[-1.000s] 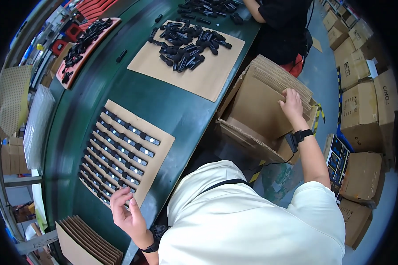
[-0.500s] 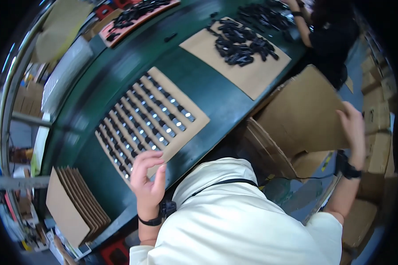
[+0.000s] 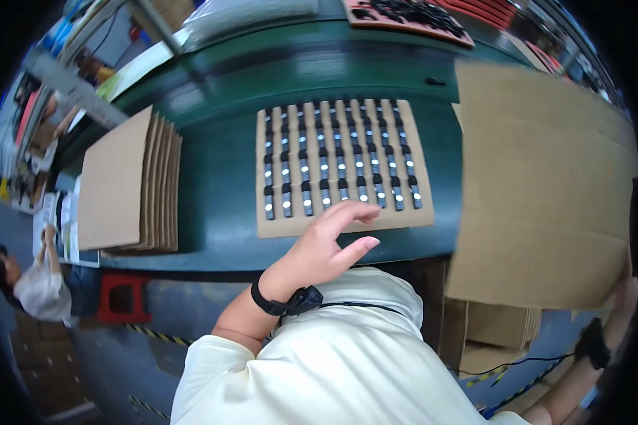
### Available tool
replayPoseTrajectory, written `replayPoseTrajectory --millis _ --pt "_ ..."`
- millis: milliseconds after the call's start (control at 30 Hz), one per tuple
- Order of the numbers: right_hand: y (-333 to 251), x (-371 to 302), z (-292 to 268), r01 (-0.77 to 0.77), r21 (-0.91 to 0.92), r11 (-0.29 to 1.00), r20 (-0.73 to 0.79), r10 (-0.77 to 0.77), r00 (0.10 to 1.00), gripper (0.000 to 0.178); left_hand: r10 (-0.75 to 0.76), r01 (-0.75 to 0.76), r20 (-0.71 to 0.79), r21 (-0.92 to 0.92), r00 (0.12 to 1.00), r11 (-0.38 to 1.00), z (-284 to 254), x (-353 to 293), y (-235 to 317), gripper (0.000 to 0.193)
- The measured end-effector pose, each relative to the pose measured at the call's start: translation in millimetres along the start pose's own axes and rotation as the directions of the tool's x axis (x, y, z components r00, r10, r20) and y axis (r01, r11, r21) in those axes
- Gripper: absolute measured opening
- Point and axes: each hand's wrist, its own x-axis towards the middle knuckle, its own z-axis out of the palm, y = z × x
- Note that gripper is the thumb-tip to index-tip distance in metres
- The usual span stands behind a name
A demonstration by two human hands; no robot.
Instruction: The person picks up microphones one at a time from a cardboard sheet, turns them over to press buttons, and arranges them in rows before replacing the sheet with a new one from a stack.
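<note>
My left hand, its thumb and fingers apart and holding nothing, hovers at the near edge of a cardboard sheet on the green table. Rows of small black-and-grey parts, each with a shiny round spot, lie on that sheet. At the far right, a large brown cardboard sheet is raised over the table's right part. My right hand grips its right edge; the dim rim of the picture partly hides the fingers.
Upright cardboard pieces stand stacked at the table's left. At the back are a pink tray of black parts and a single black part. An open carton stands below the raised sheet. Another person sits near a red stool.
My view has swung left. The cardboard sheet in my right hand has come up out of the carton's area and now rises above the table. My left hand stays open.
</note>
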Motion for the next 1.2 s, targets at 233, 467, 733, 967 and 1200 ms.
replayPoseTrajectory --millis 233,467,733,967,1200 --pt "80 85 199 -0.261 0.381 0.887 0.342 0.127 0.931 0.027 -0.209 0.140 -0.048 -0.595 0.977 0.791 -46 -4 -9 0.058" --pt "63 111 306 -0.426 0.415 0.804 0.564 0.140 0.814 0.045 -0.384 0.297 -0.320 -0.290 0.866 0.910 -119 5 -37 0.052" --pt "62 107 350 -0.318 -0.046 0.947 0.705 0.257 0.661 0.069 -0.526 0.521 -0.366 -0.123 0.767 0.845 -147 -5 -62 0.053" --pt "94 96 367 -0.338 -0.019 0.941 0.741 0.240 0.628 0.071 -0.575 0.580 -0.358 -0.106 0.736 0.808 -148 -19 -80 0.053" --pt "109 93 372 -0.309 -0.020 0.951 0.720 0.228 0.656 0.072 -0.576 0.589 -0.352 -0.080 0.738 0.804 -145 -21 -86 0.052"
